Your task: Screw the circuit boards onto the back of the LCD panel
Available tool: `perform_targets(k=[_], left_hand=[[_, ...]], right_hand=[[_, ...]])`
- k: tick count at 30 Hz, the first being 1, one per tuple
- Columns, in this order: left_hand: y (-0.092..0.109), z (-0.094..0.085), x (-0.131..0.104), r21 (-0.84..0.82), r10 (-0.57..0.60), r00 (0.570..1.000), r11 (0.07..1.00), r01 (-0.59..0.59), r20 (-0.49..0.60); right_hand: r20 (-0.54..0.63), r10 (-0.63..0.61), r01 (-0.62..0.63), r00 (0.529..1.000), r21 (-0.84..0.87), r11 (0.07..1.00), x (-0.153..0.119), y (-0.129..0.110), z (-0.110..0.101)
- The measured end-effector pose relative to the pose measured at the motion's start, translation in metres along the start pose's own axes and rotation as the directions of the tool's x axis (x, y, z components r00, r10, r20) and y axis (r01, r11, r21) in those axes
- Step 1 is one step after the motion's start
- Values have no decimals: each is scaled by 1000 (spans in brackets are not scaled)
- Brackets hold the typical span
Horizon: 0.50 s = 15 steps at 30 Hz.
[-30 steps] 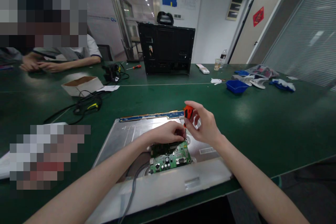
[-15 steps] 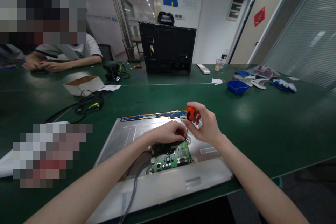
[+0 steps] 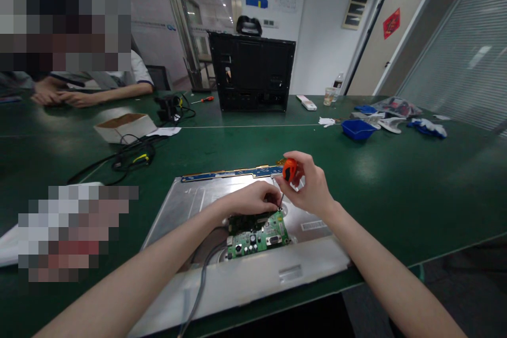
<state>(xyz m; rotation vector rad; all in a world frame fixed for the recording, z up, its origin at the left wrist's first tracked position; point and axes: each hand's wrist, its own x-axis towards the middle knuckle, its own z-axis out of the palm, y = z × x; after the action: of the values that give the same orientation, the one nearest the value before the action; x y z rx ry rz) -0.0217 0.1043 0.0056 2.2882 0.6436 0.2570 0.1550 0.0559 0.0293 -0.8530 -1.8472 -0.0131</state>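
My right hand (image 3: 307, 182) is closed on the orange and black handle of a screwdriver (image 3: 289, 169), whose shaft points down to the upper right corner of a green circuit board (image 3: 259, 235). Beside the shaft, my left hand (image 3: 259, 199) has its fingers bent together at the board's top edge; what they pinch, if anything, is hidden. The board lies on a silver metal panel (image 3: 317, 261) with a blue strip (image 3: 233, 174) along its far edge. A grey cable (image 3: 203, 285) runs over the panel's near left part.
A black monitor housing (image 3: 253, 71) stands at the back. An open box (image 3: 125, 128) and black cables (image 3: 132, 158) lie left. To the right are a blue tray (image 3: 357, 129) and gloves (image 3: 428, 128). Another person's hands (image 3: 65, 96) rest at the far left.
The orange handle has turned slightly in my right hand. Both hands stay in nearly the same place over the board, and the whole view has shifted a little.
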Motion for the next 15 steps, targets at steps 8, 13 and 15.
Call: perform_targets(k=[8,13,15], left_hand=[[3,-1,0,-14,-11,1000,1000,11,8],[3,-2,0,-13,-24,1000,1000,24,13],[3,-2,1,-20,-26,1000,999,26,9]], right_hand=[[23,9,-9,1000,27,1000,1,4,-1],[22,-16,16,1000,22,1000,3,1,-2],[3,-20,20,1000,36,999,3,-1,-2]])
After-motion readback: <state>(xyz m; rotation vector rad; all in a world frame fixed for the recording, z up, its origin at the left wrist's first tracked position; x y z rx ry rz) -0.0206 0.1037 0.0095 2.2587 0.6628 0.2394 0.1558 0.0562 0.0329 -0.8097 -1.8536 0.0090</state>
